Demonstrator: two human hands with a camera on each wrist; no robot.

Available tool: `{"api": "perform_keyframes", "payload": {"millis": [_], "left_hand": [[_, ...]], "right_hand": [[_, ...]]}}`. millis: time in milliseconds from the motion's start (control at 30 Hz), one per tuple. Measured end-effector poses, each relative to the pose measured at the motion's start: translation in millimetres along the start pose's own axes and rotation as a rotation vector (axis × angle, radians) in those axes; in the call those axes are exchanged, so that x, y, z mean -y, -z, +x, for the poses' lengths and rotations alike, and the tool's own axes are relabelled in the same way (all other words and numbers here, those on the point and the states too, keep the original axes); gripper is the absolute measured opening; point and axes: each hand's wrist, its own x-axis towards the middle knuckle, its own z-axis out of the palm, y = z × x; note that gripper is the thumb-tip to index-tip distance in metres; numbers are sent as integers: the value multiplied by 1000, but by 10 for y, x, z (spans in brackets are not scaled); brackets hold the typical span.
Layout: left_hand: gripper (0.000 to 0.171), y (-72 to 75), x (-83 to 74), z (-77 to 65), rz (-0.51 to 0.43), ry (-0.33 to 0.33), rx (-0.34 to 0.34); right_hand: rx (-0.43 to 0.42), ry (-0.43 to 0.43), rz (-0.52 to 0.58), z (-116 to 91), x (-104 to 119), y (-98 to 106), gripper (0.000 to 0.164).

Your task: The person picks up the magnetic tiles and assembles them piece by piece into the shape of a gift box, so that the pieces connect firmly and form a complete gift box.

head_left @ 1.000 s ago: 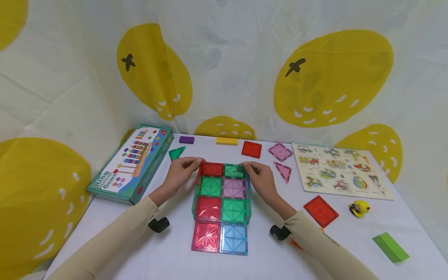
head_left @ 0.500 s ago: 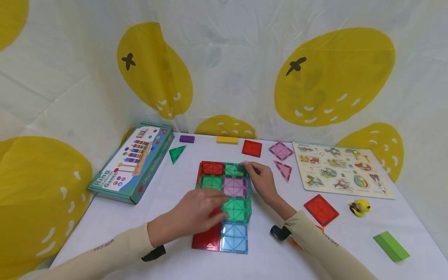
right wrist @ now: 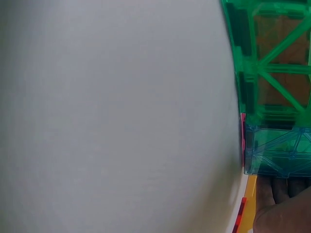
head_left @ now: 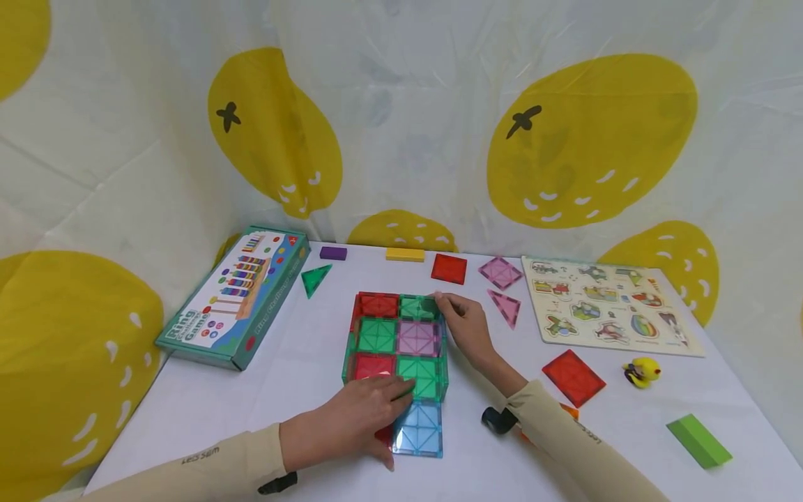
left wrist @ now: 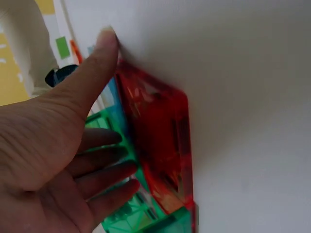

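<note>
Left hand point(head_left: 362, 411) has come nearer, spread over the red tile point(left wrist: 158, 131); right hand point(head_left: 467, 326) pinches the green tile's point(head_left: 414, 307) edge.

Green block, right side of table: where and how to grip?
Likely best: pinch the green block across its long sides at mid-length, from above with the right hand, the nearer one. It lies elongated on the table, apart from the yellow duck.

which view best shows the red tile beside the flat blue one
The left wrist view, where much of the red tile shows, though blurred. In the head view the left hand covers most of it; the right wrist view misses it.
</note>
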Motion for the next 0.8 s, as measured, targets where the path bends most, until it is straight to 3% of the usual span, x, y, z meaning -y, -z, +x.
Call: {"api": "perform_keyframes", "payload": {"millis": [133, 500, 700, 800], "left_hand": [[85, -4, 25, 20, -3, -17, -6], [81, 59, 19, 45, -40, -9, 92], [76, 150, 88, 73, -198, -2, 109], [65, 205, 136, 74, -296, -11, 112]], "right_hand": [[4, -8, -3, -1, -9, -1, 42], [-4, -13, -13, -19, 6, 8, 40], [2, -22, -12, -15, 4, 7, 41], [2, -21, -12, -8, 7, -1, 41]]}}
